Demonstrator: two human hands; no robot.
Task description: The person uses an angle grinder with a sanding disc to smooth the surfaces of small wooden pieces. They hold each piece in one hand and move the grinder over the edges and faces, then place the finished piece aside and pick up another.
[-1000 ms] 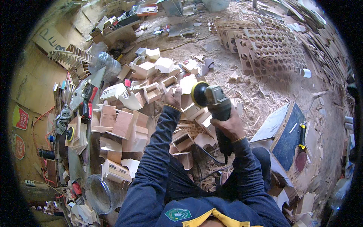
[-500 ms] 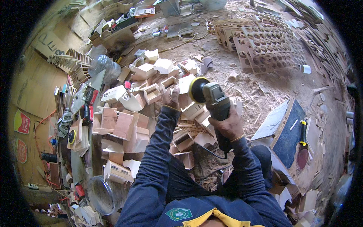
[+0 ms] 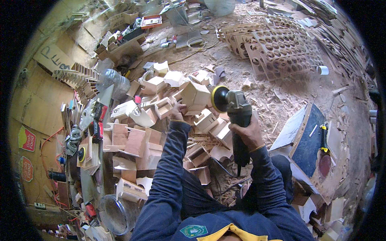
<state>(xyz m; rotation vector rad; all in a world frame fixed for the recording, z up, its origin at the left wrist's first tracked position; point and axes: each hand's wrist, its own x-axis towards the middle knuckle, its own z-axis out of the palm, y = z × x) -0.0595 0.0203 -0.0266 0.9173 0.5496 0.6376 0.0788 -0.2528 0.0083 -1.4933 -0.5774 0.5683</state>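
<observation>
Head view. Ctr of frame: my L hand (image 3: 178, 111) gripping wooden box (image 3: 195, 95) at its near lower edge, box tilted. R hand (image 3: 250, 133) closed round power sander (image 3: 239, 110); yellow-rimmed pad (image 3: 219, 99) just beside box's rt side, contact or not can't tell. Progress, my judgement: this box prob. unfinished. Loose boxes (image 3: 156, 85) piled L of ctr, more lower L; can't tell which are sanded, which left. Hole-cut panels (image 3: 277, 54) upper rt, well apart.
</observation>
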